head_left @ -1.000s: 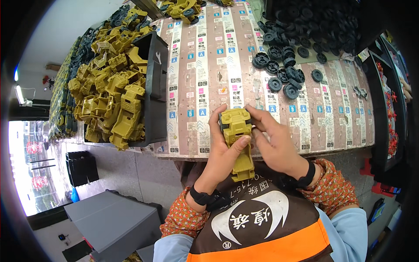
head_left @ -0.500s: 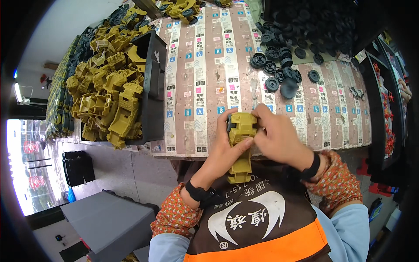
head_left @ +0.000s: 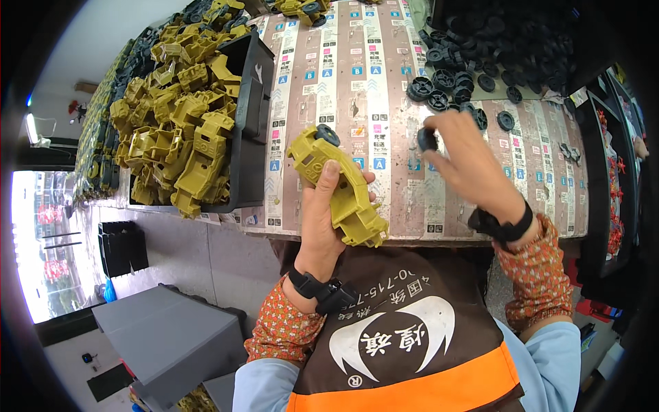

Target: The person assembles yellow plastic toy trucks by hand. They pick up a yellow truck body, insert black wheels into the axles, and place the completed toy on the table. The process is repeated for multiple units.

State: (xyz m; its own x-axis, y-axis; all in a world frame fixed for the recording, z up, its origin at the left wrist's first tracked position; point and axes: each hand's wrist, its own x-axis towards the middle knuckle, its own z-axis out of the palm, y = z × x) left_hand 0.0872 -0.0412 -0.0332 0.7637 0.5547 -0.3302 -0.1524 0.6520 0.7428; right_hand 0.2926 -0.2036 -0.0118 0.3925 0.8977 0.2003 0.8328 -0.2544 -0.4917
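My left hand [head_left: 322, 220] grips an olive-green plastic toy truck body [head_left: 334, 184] above the near edge of the table, tilted, with one black wheel [head_left: 327, 134] fitted at its far end. My right hand [head_left: 467, 161] is out over the table to the right, its fingertips pinching a single black wheel [head_left: 427, 139]. Just beyond it lie loose black wheels [head_left: 439, 93] on the table's printed striped covering [head_left: 357, 75].
A black bin [head_left: 250, 117] heaped with olive truck bodies [head_left: 178, 130] stands at the left. A large pile of black wheels [head_left: 508, 41] fills the far right. More olive parts [head_left: 302, 8] lie at the far edge. A dark tray [head_left: 611, 185] stands at the right; a grey box [head_left: 165, 336] is below.
Both hands were together on the truck body. Now my right hand has left it, reached right to the loose wheels and pinched one, while my left hand keeps the truck, now tilted leftward.
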